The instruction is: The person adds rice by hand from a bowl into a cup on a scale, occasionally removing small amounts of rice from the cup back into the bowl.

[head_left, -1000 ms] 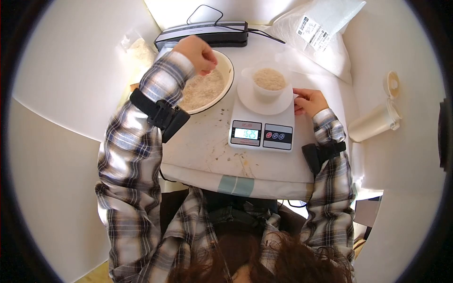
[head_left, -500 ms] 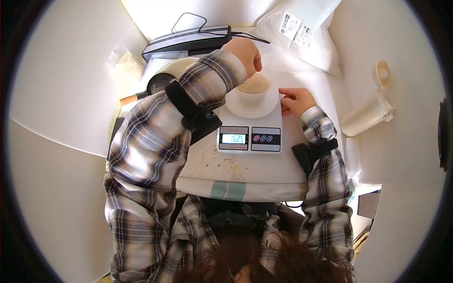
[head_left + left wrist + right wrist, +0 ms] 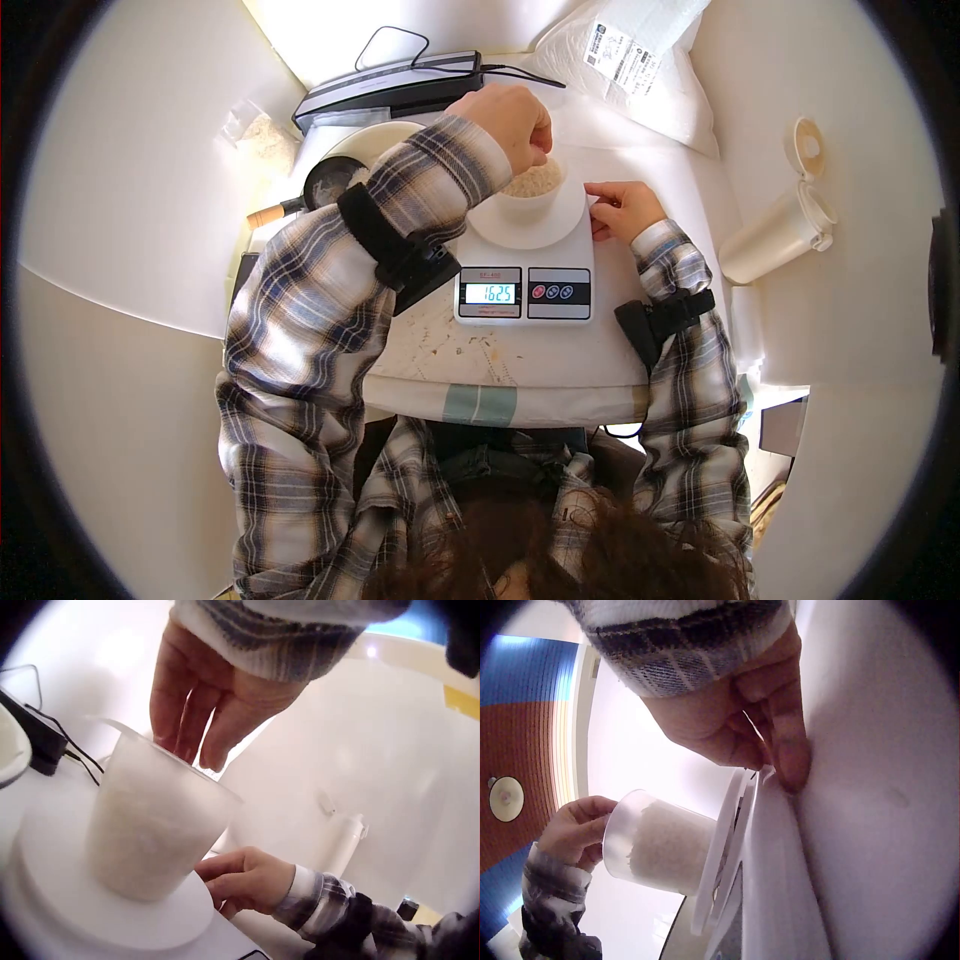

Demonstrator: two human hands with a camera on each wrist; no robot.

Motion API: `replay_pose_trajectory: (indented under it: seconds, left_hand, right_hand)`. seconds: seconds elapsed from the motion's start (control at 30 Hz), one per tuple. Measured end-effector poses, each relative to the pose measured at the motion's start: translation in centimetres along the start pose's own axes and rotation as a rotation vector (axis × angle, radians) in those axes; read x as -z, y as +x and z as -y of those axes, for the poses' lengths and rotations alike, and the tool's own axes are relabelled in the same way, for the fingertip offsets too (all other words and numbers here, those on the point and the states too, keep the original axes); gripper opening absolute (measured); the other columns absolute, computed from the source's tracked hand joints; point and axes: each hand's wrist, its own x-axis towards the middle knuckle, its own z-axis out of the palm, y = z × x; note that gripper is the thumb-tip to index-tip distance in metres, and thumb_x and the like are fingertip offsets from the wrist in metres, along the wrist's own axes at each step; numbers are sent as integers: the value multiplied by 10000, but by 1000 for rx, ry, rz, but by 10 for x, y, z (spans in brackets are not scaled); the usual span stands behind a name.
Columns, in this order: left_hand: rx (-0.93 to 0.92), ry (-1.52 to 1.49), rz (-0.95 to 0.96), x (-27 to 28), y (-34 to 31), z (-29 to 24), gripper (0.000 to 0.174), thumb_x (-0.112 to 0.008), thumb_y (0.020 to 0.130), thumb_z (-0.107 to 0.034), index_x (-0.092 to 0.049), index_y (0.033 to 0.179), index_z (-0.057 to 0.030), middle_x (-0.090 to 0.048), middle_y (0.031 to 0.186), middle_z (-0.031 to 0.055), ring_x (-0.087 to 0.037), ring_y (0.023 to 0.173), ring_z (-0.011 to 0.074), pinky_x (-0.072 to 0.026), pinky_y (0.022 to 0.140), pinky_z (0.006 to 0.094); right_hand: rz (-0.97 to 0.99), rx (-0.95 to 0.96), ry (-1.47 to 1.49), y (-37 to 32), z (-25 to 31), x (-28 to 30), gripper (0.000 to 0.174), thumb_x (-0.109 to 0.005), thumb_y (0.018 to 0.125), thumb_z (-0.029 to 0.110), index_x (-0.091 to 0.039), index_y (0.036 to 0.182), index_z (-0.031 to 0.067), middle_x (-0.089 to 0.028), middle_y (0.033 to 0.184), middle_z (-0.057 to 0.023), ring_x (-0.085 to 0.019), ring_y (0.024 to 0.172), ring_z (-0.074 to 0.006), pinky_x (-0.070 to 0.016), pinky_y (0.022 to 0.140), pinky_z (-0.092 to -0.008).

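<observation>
Overhead head-camera view of a person in a plaid shirt sitting at a white table (image 3: pixel 520 365). A digital kitchen scale (image 3: pixel 575 262) is sitting in the middle, its display reading 1625; any decimal point is too small to tell. A clear plastic cup (image 3: pixel 530 207) of white rice is standing upright on the scale's round plate, at the 12 o'clock end.

The left hand (image 3: pixel 515 125) is hovering directly over the cup, fingers (image 3: pixel 180 712) bunched together and pointing down just inside the rim. Whether they are pinching any grains cannot be told.

The right hand (image 3: pixel 622 208) is resting on the table at 3 o'clock from the cup, fingers loosely curled and gripping nothing, fingertips touching the plate's edge.

At 10 o'clock from the scale, a bowl (image 3: pixel 375 145) is showing partly behind the left sleeve. At 11 o'clock a black and silver appliance (image 3: pixel 390 85) is lying. At 1 o'clock a white labelled bag (image 3: pixel 640 70) is lying. At 3 o'clock, well apart, a flip-top container (image 3: pixel 775 235) is standing open.
</observation>
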Motion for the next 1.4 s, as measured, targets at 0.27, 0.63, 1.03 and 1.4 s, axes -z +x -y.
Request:
replay_pose_trajectory:
  seconds: [0.27,0.63,1.03,1.4]
  left_hand:
    - [28,22,-3,-10,-4,8,106,-587,722,-115,-648,806,-94,-627,799,69,-600,745,207,-474,703,298]
    - [-102,-73,-182,-15,-11,12,132,-608,660,-69,-632,781,-22,-619,719,126,-612,631,211,-476,610,264]
    - [-181,-155,-259,-18,-16,10,136,-590,674,-38,-614,807,-22,-602,759,104,-573,637,191,-460,605,263]
    - [118,-73,-271,22,-44,79,175,-604,704,-145,-611,832,-26,-608,746,75,-573,654,179,-457,620,262]
  right_hand:
    - [11,-3,38,5,-6,0,363,-432,765,-9,-479,1125,-26,-590,774,-91,-599,655,-150,-521,607,-260]
    - [-33,12,42,4,-6,-1,365,-418,739,-36,-515,1090,-10,-610,770,-129,-615,635,-179,-535,581,-276]
    - [-34,-4,43,2,-4,-2,366,-410,743,-36,-512,1094,-10,-612,773,-128,-616,647,-175,-534,584,-273]
    - [-19,8,61,4,-6,-1,345,-416,748,-36,-526,1074,-14,-604,762,-122,-611,626,-177,-533,573,-280]
